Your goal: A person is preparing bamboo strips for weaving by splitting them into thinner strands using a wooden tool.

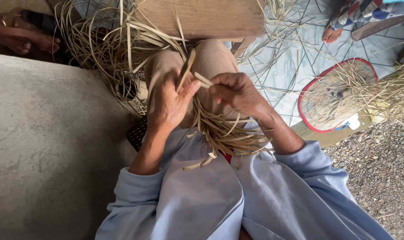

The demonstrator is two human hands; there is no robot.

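Head view, all places given from the raised knee [213, 60] in ribbed beige cloth.

Item: left hand [168, 104], just in front of the knee. Grip closed, thumb and fingers pinched on a flat tan strip [185, 70] that stands up and leans slightly right across the kneecap.

Item: right hand [237, 93], just right of the knee and near the left hand. Grip narrow, fingertips [214, 86] nipping the end of a short pale strip piece [203, 80] that points toward the left thumb.

Item: bundle of loose strips [224, 133], below the knee, spilling over the lap onto the pale blue garment [202, 195].

Item: tangled heap of strips [108, 49], left of the knee.

Item: wooden board [206, 18], behind the knee.

Item: woven red-edged fan [333, 95], well right of the knee, on a pale blue mat [295, 58].

Item: another person's bare feet [31, 42], far left of the knee; one more foot [331, 34] far right.
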